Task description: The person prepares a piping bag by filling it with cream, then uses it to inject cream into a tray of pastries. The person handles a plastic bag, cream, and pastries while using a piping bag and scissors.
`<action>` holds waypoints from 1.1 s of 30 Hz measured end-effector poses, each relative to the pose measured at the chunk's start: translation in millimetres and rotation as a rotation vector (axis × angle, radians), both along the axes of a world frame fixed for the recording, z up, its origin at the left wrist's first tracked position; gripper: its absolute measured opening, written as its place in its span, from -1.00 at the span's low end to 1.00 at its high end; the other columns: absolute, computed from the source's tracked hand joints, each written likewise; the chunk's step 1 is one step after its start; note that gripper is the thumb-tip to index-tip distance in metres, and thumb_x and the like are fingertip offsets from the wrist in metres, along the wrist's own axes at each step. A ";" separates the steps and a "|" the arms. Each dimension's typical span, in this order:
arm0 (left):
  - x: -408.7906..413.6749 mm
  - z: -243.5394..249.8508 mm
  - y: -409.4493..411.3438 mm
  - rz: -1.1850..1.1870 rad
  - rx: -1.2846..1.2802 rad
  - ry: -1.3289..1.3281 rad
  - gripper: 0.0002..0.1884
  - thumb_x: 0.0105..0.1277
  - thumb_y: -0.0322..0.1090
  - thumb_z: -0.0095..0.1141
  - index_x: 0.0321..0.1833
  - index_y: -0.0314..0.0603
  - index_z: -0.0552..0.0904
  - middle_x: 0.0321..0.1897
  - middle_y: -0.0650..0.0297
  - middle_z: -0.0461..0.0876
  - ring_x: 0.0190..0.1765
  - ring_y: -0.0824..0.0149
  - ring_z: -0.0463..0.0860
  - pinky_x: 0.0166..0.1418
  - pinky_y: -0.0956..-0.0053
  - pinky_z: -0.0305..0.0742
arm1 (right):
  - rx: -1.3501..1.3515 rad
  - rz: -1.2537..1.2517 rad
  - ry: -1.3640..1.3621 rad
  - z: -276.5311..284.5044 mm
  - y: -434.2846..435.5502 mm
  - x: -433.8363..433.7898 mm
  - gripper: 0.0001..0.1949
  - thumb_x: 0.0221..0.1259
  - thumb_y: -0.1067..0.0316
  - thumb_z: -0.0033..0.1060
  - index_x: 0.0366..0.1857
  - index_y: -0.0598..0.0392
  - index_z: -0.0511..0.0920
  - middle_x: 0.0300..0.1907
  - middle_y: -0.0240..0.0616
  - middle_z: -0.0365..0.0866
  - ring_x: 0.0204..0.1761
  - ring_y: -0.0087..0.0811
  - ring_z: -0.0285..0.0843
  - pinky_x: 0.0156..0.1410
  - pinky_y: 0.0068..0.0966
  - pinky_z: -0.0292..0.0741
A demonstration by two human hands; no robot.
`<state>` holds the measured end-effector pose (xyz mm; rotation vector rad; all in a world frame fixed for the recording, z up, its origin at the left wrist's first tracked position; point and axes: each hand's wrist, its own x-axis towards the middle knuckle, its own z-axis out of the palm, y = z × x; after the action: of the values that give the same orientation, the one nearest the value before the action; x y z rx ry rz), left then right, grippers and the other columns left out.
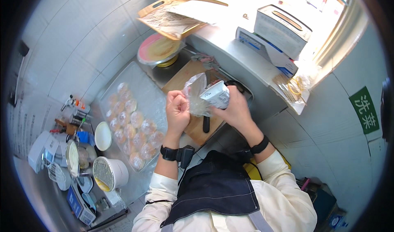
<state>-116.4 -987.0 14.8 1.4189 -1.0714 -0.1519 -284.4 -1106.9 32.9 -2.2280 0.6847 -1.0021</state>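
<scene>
My left hand (178, 111) pinches the edge of a clear plastic bag (197, 88). Gripped in my right hand (235, 105) is a white carton (216, 95) with printing on its side, tilted towards the bag; whether it touches the bag I cannot tell. Both hands are above a wooden cutting board (194, 133). A knife's black handle (206, 124) shows on the board, its blade hidden behind the bag. Left of my left hand, several round buns dusted with white powder (130, 127) lie in rows on a tray (140, 87) under clear plastic film.
A cake turntable (158, 48) stands behind the board, below a wooden tray (172, 19) on the ledge. Boxes (283, 28) and wooden skewers (284, 85) occupy the ledge at right. At left are a white tub (110, 173), a white bowl (103, 136) and a mixer (44, 150).
</scene>
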 end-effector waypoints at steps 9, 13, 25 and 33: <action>-5.0 6.7 4.0 0.037 -0.002 0.036 -0.70 0.18 -0.74 0.07 -0.56 -0.20 0.31 -0.20 0.28 0.33 0.12 0.31 0.54 0.06 0.60 0.37 | -0.483 -0.114 0.291 28.6 -1.4 -2.6 -0.49 -0.33 0.35 0.48 -0.16 0.01 0.43 -0.31 -0.33 0.44 -0.25 -0.29 0.47 -0.15 -0.34 0.31; -1.9 4.7 1.8 0.019 -0.090 0.010 -0.80 0.07 -0.72 0.02 -0.53 -0.25 0.36 -0.21 0.26 0.36 -0.18 0.38 0.41 -0.11 0.61 0.36 | -0.436 -0.103 0.288 26.5 -2.2 -2.0 -0.47 -0.30 0.33 0.48 -0.12 0.04 0.41 -0.28 -0.27 0.47 -0.21 -0.23 0.51 -0.16 -0.30 0.37; -2.7 7.7 1.9 0.073 -0.109 0.063 -0.72 0.15 -0.72 0.05 -0.56 -0.21 0.31 -0.21 0.30 0.33 -0.25 0.50 0.41 -0.22 0.72 0.27 | 0.636 0.199 -0.386 -51.1 -14.8 37.5 -0.27 -0.11 0.20 0.56 0.12 0.21 0.26 0.02 -0.13 0.50 0.05 -0.35 0.51 0.16 -0.39 0.46; -0.6 4.3 11.1 0.124 -0.105 0.062 -0.66 0.15 -0.77 0.04 -0.56 -0.17 0.24 -0.22 0.29 0.29 -0.18 0.48 0.43 -0.02 0.63 0.38 | 0.544 -0.334 -0.829 -96.1 -101.8 111.1 -0.38 -0.01 0.37 0.52 0.11 0.20 0.30 -0.07 -0.24 0.50 -0.13 -0.46 0.51 -0.03 -0.49 0.51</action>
<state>-116.9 -975.9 19.1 1.3731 -0.9245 -0.0490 -173.3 -1208.7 -63.3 -1.1007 0.8091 -1.5333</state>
